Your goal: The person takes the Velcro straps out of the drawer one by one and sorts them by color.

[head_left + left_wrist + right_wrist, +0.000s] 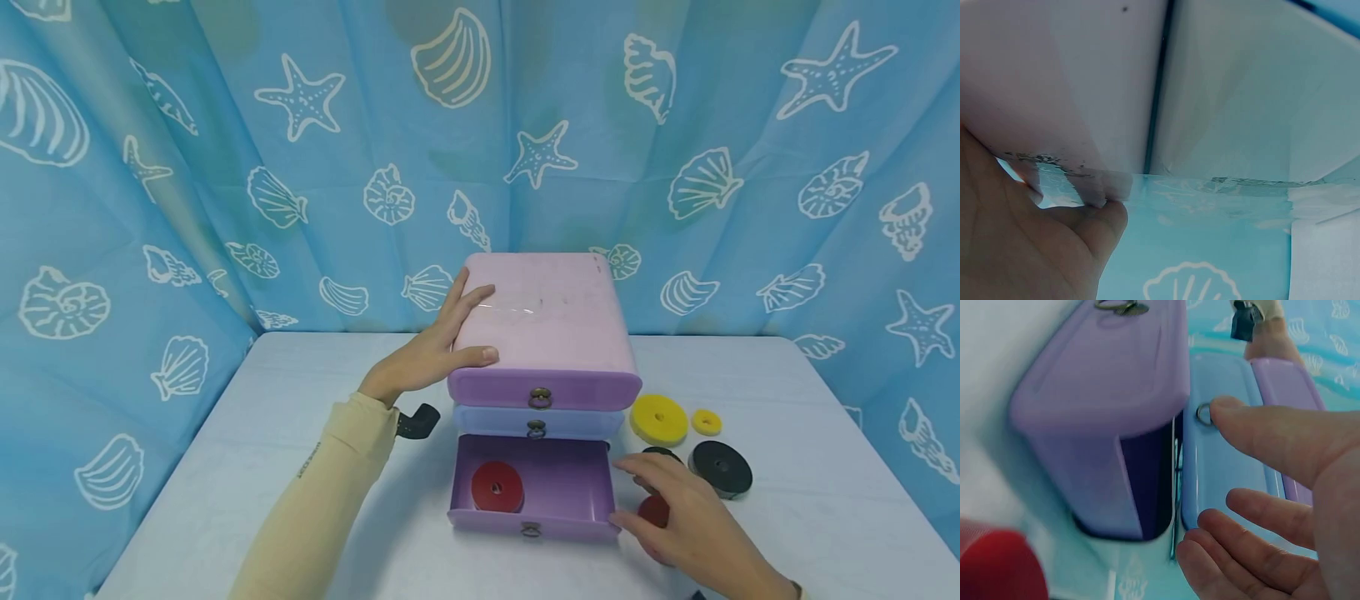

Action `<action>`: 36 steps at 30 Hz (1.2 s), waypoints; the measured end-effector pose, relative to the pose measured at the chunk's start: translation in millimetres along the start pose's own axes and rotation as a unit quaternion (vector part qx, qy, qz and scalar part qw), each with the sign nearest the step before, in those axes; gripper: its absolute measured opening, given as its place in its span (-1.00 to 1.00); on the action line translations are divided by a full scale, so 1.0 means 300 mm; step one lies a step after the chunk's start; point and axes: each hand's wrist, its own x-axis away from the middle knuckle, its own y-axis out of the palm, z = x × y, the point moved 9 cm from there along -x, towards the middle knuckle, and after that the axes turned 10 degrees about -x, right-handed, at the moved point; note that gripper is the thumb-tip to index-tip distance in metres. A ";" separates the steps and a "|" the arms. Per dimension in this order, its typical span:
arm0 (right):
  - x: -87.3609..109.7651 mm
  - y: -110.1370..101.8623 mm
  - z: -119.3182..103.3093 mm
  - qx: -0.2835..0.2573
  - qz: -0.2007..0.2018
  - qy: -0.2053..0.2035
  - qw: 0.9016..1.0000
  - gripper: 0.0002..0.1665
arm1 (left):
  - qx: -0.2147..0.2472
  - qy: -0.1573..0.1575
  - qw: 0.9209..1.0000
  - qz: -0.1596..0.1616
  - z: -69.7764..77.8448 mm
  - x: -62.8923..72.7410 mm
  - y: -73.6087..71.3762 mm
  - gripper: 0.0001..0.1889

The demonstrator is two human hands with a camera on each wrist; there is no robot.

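A small chest of drawers [551,321] has a pale pink top, a purple top drawer, a blue middle drawer [573,422] and a purple bottom drawer [566,483] that stands pulled out. Inside the bottom drawer, toward its left, lies a red tape-like roll [497,487]. My left hand [435,346] rests on the chest's upper left edge, thumb and fingers spread. Beside the drawer's right wall is my right hand [693,521], its fingers relaxed and nothing held. In the right wrist view, the palm and spread fingers face the chest. Another red roll [655,510] is partly hidden behind this hand.
Right of the chest lie a large yellow roll [658,419], a small yellow roll [707,422] and a black roll [722,468]. A second black roll [662,452] is partly covered by the right hand. A blue shell-print curtain [345,208] hangs behind the white table [817,517].
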 end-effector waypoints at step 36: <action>-0.210 0.272 -0.299 -0.026 -0.123 -0.184 0.975 -0.39 | -0.003 -0.002 1.000 0.003 0.001 -0.002 -0.001 -0.08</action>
